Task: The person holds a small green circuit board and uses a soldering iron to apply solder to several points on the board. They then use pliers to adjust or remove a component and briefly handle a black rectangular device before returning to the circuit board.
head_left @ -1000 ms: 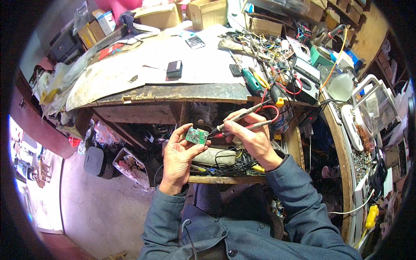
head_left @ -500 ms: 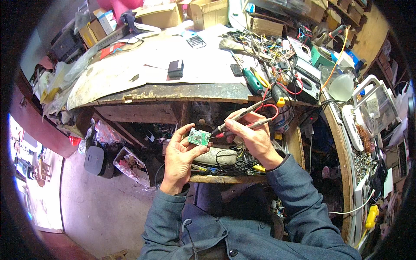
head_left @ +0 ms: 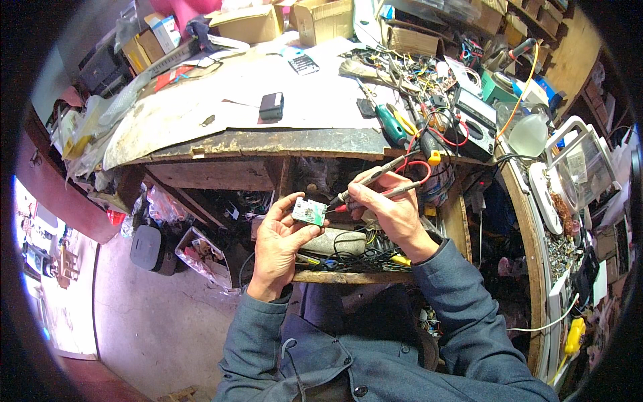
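Pinched between the thumb and fingers of my left hand (head_left: 278, 238) is a small green circuit board (head_left: 310, 212), held up above an open drawer. My right hand (head_left: 392, 211) grips two test probes together, a black probe (head_left: 365, 182) and a red probe (head_left: 400, 190). Their tips meet the board's right edge or lie very close to it; actual contact is too small to make out. Black and red leads run from the probes up toward the bench. Below the hands, the drawer (head_left: 348, 276) holds a grey pouch-like object (head_left: 338, 242), dark cables and yellow-handled tools.
On the paper-covered bench (head_left: 187, 100) stands a small black box (head_left: 271, 106). Green-handled pliers (head_left: 390, 124), a meter-like device (head_left: 475, 120) and tangled wires crowd the right side. Cardboard boxes (head_left: 321, 21) line the back. A dark bin (head_left: 153, 249) stands on the floor at left.
The circuit board has tilted slightly in my left hand, so its face catches more light. My right hand and the probes have hardly moved.
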Demonstrator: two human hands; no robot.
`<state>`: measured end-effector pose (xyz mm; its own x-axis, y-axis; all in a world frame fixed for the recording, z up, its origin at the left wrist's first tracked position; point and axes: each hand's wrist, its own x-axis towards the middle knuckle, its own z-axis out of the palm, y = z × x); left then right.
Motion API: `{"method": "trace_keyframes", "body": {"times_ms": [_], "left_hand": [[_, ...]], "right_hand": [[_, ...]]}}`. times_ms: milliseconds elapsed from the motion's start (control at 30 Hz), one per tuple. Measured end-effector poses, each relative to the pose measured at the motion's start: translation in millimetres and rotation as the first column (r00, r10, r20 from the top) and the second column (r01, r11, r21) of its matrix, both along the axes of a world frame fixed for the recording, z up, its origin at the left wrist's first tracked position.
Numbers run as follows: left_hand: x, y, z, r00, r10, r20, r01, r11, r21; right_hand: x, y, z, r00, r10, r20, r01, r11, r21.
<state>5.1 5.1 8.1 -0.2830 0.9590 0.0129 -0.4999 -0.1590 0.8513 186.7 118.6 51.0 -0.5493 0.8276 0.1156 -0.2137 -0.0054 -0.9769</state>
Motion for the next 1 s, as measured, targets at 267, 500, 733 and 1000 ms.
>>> {"method": "trace_keyframes", "body": {"times_ms": [267, 500, 733, 1000], "left_hand": [[0.0, 0.9, -1.7, 1.000, 0.000, -0.002, 0.000, 1.000, -0.005], [-1.1, 1.0, -1.9, 1.000, -0.009, -0.007, 0.009, 1.000, -0.013], [-0.7, 0.7, -1.8, 1.000, -0.014, -0.001, 0.014, 1.000, -0.011], [-0.4, 1.1, -1.1, 1.000, -0.024, 0.004, 0.024, 1.000, -0.010]], "right_hand": [[-0.4, 3.2, -7.3, 0.999, 0.012, -0.035, -0.011, 1.000, 0.025], [-0.7, 0.6, -4.0, 0.999, 0.020, -0.037, -0.019, 1.000, 0.019], [0.5, 0.5, -3.2, 0.999, 0.006, -0.032, -0.005, 1.000, 0.018], [0.7, 0.2, -3.2, 1.000, -0.001, -0.022, 0.001, 1.000, 0.023]]}}
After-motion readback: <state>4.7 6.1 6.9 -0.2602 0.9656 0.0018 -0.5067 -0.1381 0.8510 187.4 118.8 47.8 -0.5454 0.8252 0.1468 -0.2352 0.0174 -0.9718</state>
